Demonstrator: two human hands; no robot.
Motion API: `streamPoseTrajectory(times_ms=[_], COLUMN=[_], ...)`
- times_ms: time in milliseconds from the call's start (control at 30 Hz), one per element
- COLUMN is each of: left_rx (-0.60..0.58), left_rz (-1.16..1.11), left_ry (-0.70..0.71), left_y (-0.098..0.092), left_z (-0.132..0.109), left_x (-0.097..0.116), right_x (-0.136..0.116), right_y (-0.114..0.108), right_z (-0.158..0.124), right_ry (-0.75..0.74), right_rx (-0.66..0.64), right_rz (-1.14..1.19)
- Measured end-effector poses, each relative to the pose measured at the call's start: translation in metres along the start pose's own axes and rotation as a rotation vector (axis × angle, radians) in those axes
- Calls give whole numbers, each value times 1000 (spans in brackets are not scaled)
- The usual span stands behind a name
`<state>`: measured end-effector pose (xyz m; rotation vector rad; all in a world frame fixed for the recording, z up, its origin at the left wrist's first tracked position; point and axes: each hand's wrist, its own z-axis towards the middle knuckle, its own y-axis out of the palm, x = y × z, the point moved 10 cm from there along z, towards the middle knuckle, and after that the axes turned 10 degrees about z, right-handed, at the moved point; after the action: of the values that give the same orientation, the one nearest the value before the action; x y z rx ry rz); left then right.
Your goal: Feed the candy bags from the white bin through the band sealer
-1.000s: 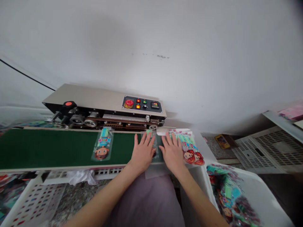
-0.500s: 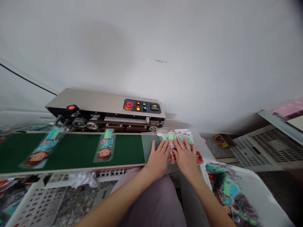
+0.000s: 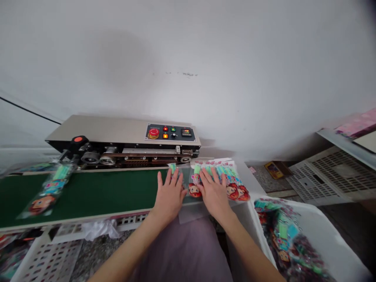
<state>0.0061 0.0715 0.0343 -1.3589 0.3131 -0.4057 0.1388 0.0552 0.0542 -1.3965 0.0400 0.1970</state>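
Observation:
My left hand (image 3: 170, 194) lies flat with its fingers spread over a clear packet (image 3: 172, 166) at the right part of the green conveyor belt (image 3: 117, 192); most of that packet is hidden under it. Beside it, my right hand (image 3: 216, 192) rests open on a row of overlapping packets (image 3: 233, 176) with red-haired cartoon figures and pale green sticks. One packet (image 3: 194, 184) shows between the two hands. Farther left on the belt lies another packet (image 3: 48, 190) with a cartoon face.
Behind the belt stands a sealing machine (image 3: 117, 133) with a red stop button (image 3: 153, 133) and lit switches. A white bin (image 3: 326, 227) at the right holds many packets. White crates (image 3: 329, 174) stand at the far right, and a perforated basket (image 3: 47, 254) is below left.
My left hand has slid left onto the belt with a packet beneath it. My right hand has shifted slightly left. The left belt packet has moved left, and the view has turned a little.

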Motion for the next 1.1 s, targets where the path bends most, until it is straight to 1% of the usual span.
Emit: streamPoseTrajectory(times_ms=[33,67,100,167,233,300,367,467,600,667,700,733,767,867,933,1000,1100], left_rx=[6,9,11,17,32,45,45,21,-20,-22,-19,-13,-7,12,20,22,22], left_rz=[5,0,-16,-61,-91,-96,-91,-73,-35,-12,-7,-12,-25,-81,-97,-102,-98], left_ry=[-11,3,42,179,297,324,277,171,39,-38,-60,-58,-26,176,248,243,215], left_y=[-3,-5,-6,-4,2,10,16,19,10,3,0,-3,-4,0,8,16,22], left_z=[2,6,10,18,22,22,21,16,9,7,7,8,10,17,20,21,19], left_x=[0,3,11,35,57,65,61,45,18,5,2,3,8,41,56,57,43], right_x=[3,8,14,26,36,42,41,29,8,5,6,10,16,39,48,47,35], right_y=[-4,-9,-14,-20,-20,-16,-9,0,5,2,-2,-6,-11,-19,-16,-8,4], right_z=[0,-1,-2,-4,-6,-9,-11,-10,-2,1,1,0,-2,-9,-13,-14,-11], right_ry=[7,18,31,58,80,84,68,26,-5,-7,-5,5,24,95,112,97,64], right_rx=[12,28,44,60,46,17,-3,-9,-17,-10,1,18,38,60,35,6,-16], right_rz=[-14,-33,-54,-92,-121,-136,-132,-98,-38,-25,-29,-40,-58,-121,-145,-141,-104])
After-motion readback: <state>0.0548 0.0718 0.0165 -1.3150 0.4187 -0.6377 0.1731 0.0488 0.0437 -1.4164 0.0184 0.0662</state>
